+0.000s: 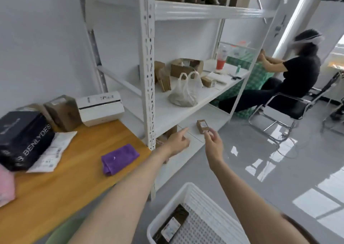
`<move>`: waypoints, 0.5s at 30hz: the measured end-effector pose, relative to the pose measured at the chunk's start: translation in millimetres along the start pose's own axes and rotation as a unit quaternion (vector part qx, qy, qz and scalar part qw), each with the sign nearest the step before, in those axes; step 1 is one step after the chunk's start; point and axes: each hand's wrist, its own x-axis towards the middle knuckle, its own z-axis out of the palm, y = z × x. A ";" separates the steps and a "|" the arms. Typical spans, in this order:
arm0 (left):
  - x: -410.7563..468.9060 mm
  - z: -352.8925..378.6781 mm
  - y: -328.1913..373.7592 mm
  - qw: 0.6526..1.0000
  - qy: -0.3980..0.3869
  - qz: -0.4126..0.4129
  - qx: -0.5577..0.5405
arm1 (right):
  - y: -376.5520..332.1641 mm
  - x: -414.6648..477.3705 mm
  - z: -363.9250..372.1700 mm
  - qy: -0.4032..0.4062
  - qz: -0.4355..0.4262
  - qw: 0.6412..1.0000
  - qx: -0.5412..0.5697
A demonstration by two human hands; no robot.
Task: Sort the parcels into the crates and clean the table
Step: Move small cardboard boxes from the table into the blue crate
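Evidently unsorted parcels (24, 137) wait on the desk (74, 184) at nine o'clock, with a purple cloth (119, 159) beside them, presumably for wiping. At centre the left hand (177, 142) points, empty. The right hand (213, 143), fingers curled, reaches a small brown parcel (202, 126) on the low shelf (216, 117), though its grip is unclear; the crate (189, 185) waits at five o'clock.

Parcel-sorting room, storeroom type. White slotted metal shelving (149, 67) stocked with cardboard boxes (186, 68); wooden table (61, 178) bearing labelled parcels (24, 137); white plastic crate (195, 216) on glossy grey floor.

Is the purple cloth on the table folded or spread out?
Folded: the purple cloth lies on the table as a thick pad, layers showing at its near edge.
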 end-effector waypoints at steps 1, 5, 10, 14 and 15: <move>-15.1 -15.2 0.3 1.000 -0.002 0.000 -0.010 | -13.1 -10.4 12.8 -0.024 -0.001 1.000 0.001; -74.7 -80.4 -22.8 0.994 0.014 -0.025 -0.107 | -43.1 -47.6 81.7 -0.177 0.006 0.984 -0.001; -180.4 -185.9 -94.3 0.960 0.208 -0.114 -0.146 | -57.5 -106.0 189.2 -0.306 -0.011 0.952 -0.031; -285.1 -262.2 -167.3 0.931 0.300 -0.182 -0.105 | -62.1 -159.4 278.8 -0.365 -0.031 0.930 -0.036; -310.0 -275.4 -181.4 0.922 0.319 -0.196 -0.099 | -63.3 -173.4 300.2 -0.381 -0.029 0.924 -0.032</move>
